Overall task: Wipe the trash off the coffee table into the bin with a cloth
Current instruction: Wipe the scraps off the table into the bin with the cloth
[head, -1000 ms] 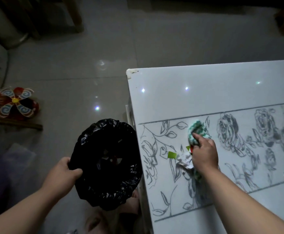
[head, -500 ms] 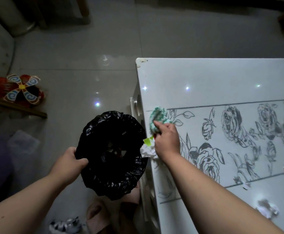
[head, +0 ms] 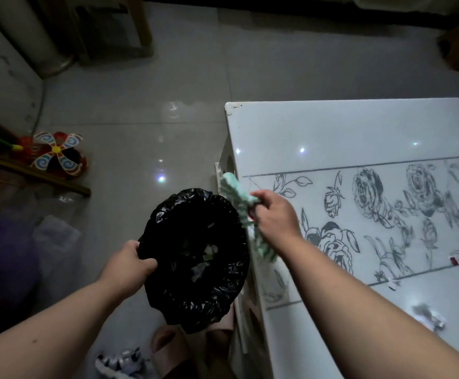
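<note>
Head view, looking down past both forearms: the left hand (head: 130, 265) is closed around the near rim of a bin (head: 195, 258) lined with a black bag, holding it tilted against the end of the white, rose-printed counter (head: 359, 132). Pale scraps show at the bottom of the bin, so at least one load of trash appears to have gone in.

Just across the bin's mouth, the right hand (head: 274, 217) is clenched around the middle of a green-and-white cloth (head: 239, 198), whose two loose ends hang past the counter's edge, over the bin's far rim. A small red scrap (head: 251, 213) shows under this hand's fingers; whether it is pinched there or merely lying under them cannot be told.

The job looks only partly done. Behind the right forearm, towards the person, a crumpled silver wrapper (head: 427, 315) lies on the counter, with small white bits (head: 393, 284) beyond it. Further out to the right of that hand sits a red-and-white scrap (head: 453, 260) beside more paper at the frame's edge. All of it is well apart from the bin and would need further sweeps.
</note>
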A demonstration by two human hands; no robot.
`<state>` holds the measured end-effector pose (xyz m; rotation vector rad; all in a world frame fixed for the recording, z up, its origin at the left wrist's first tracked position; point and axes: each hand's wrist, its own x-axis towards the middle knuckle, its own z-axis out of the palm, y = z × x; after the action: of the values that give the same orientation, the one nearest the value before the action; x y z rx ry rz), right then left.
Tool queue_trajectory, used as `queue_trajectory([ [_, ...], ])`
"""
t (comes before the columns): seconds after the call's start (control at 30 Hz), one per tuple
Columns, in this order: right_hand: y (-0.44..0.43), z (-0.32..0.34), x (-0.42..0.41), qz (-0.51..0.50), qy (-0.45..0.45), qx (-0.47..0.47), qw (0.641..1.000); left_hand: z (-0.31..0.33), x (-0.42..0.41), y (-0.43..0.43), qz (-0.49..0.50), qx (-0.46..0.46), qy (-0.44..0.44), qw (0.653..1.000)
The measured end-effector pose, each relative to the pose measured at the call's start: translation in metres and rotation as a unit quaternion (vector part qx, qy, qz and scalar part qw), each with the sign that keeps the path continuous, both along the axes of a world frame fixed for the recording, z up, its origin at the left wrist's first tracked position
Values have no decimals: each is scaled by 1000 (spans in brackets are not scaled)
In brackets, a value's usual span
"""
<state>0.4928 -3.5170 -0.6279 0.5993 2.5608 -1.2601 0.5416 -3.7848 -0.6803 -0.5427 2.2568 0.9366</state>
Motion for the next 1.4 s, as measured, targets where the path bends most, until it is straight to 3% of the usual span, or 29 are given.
queue_trajectory([
  [0.17, 91, 17, 28, -154, 44, 25, 987, 9, 15, 4, 10, -5, 12, 1000],
  [0.37, 199, -7, 92, -307, -15, 192, 932, 7, 48, 14, 42, -34, 18, 998],
  [0.53, 230, -37, 114, -366, -68, 153, 915, 5, 81, 29, 65, -63, 20, 996],
  [0.67, 233, -46, 92, -299, -67, 127, 943, 3, 109, 37, 67, -87, 27, 994],
  [0.8, 224, -44, 83, -126, -91, 187, 970, -3, 140, 48, 67, -108, 31, 991],
  [0.93, 205, -44, 105, -8, -81, 180, 980, -4, 174, 55, 100, -96, 37, 990],
  [1.17, 155, -50, 174, 90, -47, 172, 980, 1, 219, 55, 122, -62, 15, 991],
  [1.4, 127, -47, 220, 121, -57, 133, 982, 1, 261, 62, 135, -72, 23, 988],
])
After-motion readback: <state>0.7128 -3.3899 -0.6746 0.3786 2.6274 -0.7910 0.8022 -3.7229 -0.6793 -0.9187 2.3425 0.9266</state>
